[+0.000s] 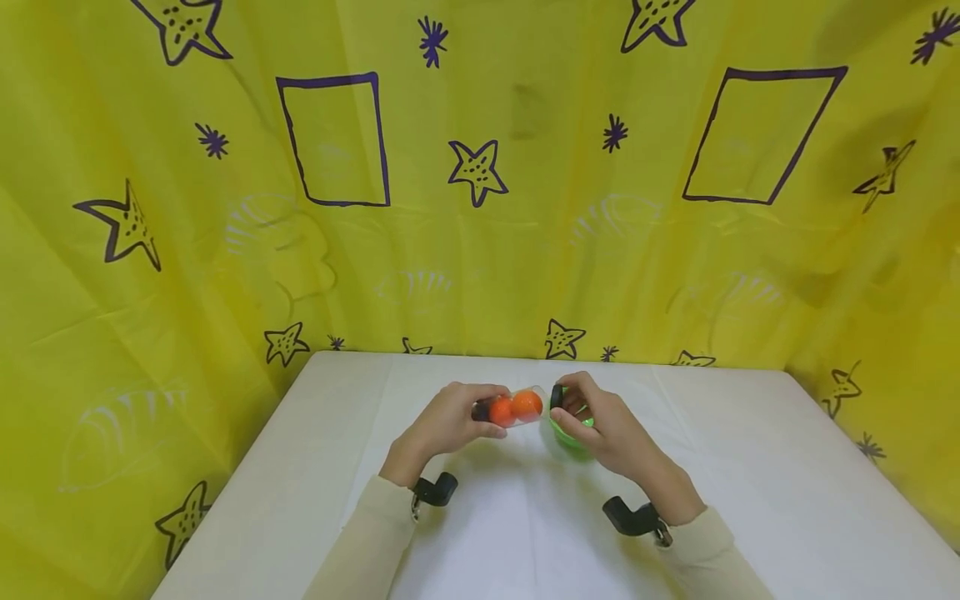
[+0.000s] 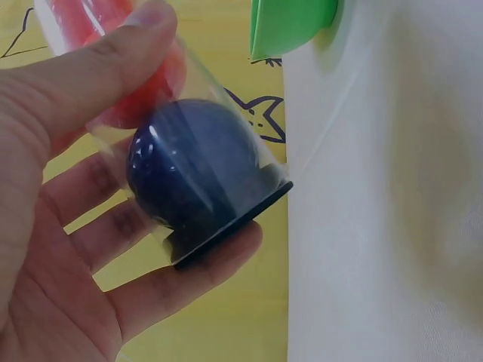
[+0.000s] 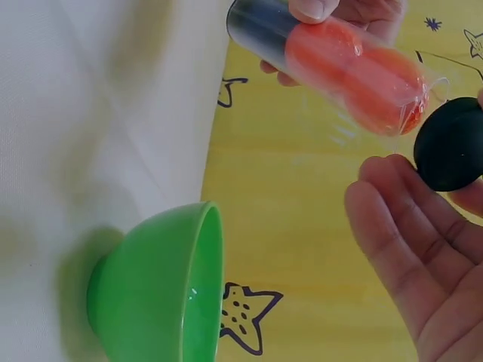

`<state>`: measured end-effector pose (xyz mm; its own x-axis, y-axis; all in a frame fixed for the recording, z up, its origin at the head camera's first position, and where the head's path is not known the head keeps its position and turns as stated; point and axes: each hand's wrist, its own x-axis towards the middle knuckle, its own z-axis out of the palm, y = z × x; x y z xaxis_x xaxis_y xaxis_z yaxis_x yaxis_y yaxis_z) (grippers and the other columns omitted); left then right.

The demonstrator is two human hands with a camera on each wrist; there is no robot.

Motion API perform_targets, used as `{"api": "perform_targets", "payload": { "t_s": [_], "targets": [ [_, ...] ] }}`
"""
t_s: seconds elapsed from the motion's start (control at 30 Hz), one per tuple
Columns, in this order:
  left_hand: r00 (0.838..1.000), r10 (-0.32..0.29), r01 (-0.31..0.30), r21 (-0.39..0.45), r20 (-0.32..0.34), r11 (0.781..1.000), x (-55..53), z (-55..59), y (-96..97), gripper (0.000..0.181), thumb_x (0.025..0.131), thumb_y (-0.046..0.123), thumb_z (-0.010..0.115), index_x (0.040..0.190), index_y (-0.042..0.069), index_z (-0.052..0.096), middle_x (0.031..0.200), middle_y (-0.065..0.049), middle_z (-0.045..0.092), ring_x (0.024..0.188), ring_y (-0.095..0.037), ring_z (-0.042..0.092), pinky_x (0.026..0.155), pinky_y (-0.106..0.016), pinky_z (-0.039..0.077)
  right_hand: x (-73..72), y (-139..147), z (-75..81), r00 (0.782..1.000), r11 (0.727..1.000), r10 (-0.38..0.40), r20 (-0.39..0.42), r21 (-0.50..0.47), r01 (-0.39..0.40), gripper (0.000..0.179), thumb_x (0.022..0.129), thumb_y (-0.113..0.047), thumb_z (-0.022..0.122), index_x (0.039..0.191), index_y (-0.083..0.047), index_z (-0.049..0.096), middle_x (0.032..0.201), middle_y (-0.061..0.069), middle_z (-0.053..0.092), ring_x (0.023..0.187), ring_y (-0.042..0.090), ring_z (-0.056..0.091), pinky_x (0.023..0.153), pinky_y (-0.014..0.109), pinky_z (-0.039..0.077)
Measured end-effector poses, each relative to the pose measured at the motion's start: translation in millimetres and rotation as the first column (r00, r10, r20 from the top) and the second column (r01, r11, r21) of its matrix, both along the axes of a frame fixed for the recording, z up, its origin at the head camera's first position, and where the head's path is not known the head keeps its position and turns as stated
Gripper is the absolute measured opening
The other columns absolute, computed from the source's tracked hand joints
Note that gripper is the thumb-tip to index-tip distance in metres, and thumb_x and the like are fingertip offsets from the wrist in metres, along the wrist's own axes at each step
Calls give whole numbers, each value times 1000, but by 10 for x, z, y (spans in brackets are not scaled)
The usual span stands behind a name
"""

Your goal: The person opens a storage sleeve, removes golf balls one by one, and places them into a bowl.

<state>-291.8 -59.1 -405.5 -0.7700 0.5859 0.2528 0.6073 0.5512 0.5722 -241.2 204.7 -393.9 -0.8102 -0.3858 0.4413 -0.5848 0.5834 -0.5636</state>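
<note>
My left hand [image 1: 446,417] grips a clear plastic tube [image 3: 339,72] tilted above the table. Two orange balls [image 1: 527,405] sit in its uncapped end. Toward the other end is a dark blue ball [image 2: 192,154], over a black base [image 2: 234,225]. Between the thumb and fingers of my right hand [image 1: 611,421] is a round black lid [image 3: 450,145], held just apart from the tube's mouth. Under that hand a green bowl [image 3: 162,279] stands upright on the table, partly hidden in the head view; the bottom of its inside is out of sight.
A white-covered table [image 1: 525,533] spreads beneath both hands. Behind it and on both sides hangs a yellow curtain [image 1: 525,275] with purple stars and frames. Black camera mounts [image 1: 442,487] are strapped at both wrists.
</note>
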Motion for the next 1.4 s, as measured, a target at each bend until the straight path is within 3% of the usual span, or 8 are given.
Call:
{"api": "perform_targets", "payload": {
  "t_s": [0.17,0.4,0.77,1.07,1.4],
  "targets": [
    [998,48,-47,19,-38,999,-3,-11,-19,52,81,23,87,130,17,69,125,-2,73,107,-18,66,98,-41,53,-15,-16,3,997,1000,-1,82,-4,2,33,98,-15,69,124,-8,49,98,0,68,87,9,65,79,29,57],
    [993,106,-104,40,-55,994,-13,-17,-45,56,81,23,87,133,17,68,129,-3,72,111,-20,68,100,-43,53,-30,-56,-36,988,1000,22,155,-9,-21,34,90,-9,74,115,-6,50,98,3,67,86,10,65,77,35,59],
    [987,133,-126,78,-93,989,-62,-4,-81,56,79,22,88,131,15,68,127,-4,72,109,-23,68,100,-44,53,-44,-128,-153,973,991,91,212,82,-110,34,85,-7,76,115,-3,61,98,2,72,86,9,67,75,32,60],
    [985,157,-152,74,-66,986,-56,1,-101,56,80,21,88,132,16,68,126,-4,72,105,-22,67,99,-43,54,-67,-174,-306,952,973,146,268,134,-187,38,82,-7,80,115,-6,61,108,5,73,97,17,69,78,32,59],
    [983,167,-161,74,-72,984,-70,-18,-132,56,80,21,88,131,17,68,127,-4,72,110,-24,67,100,-45,52,-82,-205,-422,943,972,165,290,116,-206,38,83,-9,82,116,-9,63,111,3,69,96,14,63,77,30,58]
  ]
}}
